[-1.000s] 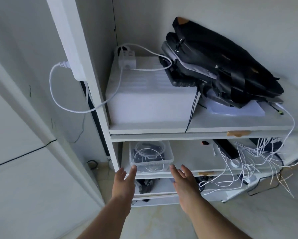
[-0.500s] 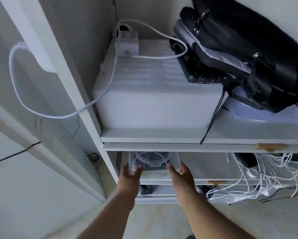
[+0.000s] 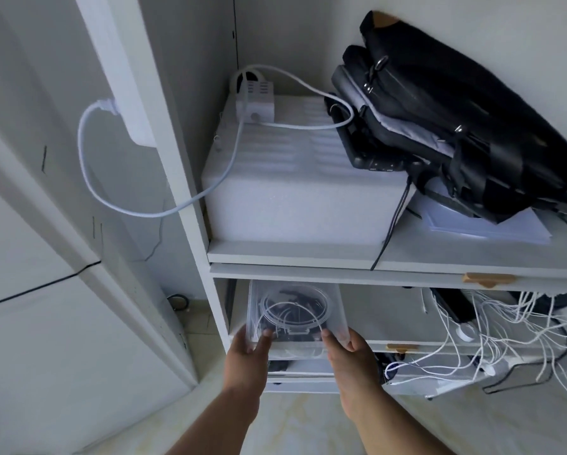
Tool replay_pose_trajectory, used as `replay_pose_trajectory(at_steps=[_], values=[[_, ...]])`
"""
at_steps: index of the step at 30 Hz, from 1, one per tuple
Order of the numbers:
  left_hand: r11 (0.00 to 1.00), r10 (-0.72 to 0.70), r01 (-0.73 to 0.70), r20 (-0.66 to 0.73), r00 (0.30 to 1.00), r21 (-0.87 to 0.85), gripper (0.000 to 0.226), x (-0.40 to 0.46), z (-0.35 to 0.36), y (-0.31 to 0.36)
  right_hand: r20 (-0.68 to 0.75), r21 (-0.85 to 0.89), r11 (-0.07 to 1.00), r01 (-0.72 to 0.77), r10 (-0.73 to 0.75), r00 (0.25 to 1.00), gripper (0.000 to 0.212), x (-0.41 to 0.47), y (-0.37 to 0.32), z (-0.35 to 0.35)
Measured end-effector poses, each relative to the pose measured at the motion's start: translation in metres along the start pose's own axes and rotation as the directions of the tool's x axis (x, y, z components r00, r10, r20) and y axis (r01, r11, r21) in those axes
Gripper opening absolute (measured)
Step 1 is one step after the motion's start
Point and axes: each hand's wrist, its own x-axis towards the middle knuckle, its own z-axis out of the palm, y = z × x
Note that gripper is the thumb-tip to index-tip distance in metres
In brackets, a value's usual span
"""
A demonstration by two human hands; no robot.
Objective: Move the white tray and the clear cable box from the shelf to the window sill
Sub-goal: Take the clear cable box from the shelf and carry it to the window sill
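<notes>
The clear cable box [image 3: 295, 310], a see-through plastic container with coiled white and black cables inside, sits on the lower shelf [image 3: 390, 339] at its left end. My left hand [image 3: 247, 356] grips its front left corner, thumb on top. My right hand [image 3: 351, 353] holds its front right corner. The box's front edge juts slightly past the shelf lip. I see no white tray and no window sill in this view.
A large white foam box [image 3: 302, 192] with a white power strip [image 3: 254, 100] on it fills the upper shelf; black bags [image 3: 456, 119] and papers lie beside it. Tangled white cables [image 3: 505, 326] spill off the lower shelf's right side. A white upright [image 3: 177, 159] stands left.
Both hands went from open in front of the shelf to gripping the clear box's front corners. The box has come forward a little, and the camera has moved closer.
</notes>
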Motion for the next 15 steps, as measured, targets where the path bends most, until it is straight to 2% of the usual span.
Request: replay_pose_trajectory(at_steps=[2,5,8,11,13,15], values=[[1.000,0.017,-0.017,0.010,1.000,-0.008,0.027,-0.015,-0.004,-0.004,-0.003,-0.001,1.000,0.009,-0.009,1.000,0.105,-0.018,-0.008,-0.005],[0.995,0.090,-0.090,0.004,0.996,-0.039,0.031,-0.046,-0.013,-0.007,0.046,0.003,1.000,0.018,-0.018,0.999,0.095,-0.044,-0.011,-0.015],[0.991,0.129,-0.130,-0.044,0.991,-0.034,0.029,-0.078,-0.025,-0.013,0.084,-0.038,0.999,0.031,-0.028,0.996,0.102,-0.068,-0.012,-0.023],[0.987,0.141,-0.148,-0.102,0.985,-0.060,0.034,-0.115,-0.038,-0.020,0.141,-0.087,0.994,0.062,-0.049,0.989,0.079,-0.096,-0.013,-0.030],[0.985,0.135,-0.151,-0.163,0.977,-0.085,0.020,-0.140,-0.050,-0.032,0.207,-0.099,0.990,0.105,-0.083,0.975,0.061,-0.119,-0.010,-0.033],[0.980,0.126,-0.157,-0.234,0.964,-0.120,0.017,-0.167,-0.065,-0.043,0.278,-0.106,0.983,0.149,-0.114,0.954,0.038,-0.145,-0.002,-0.036]])
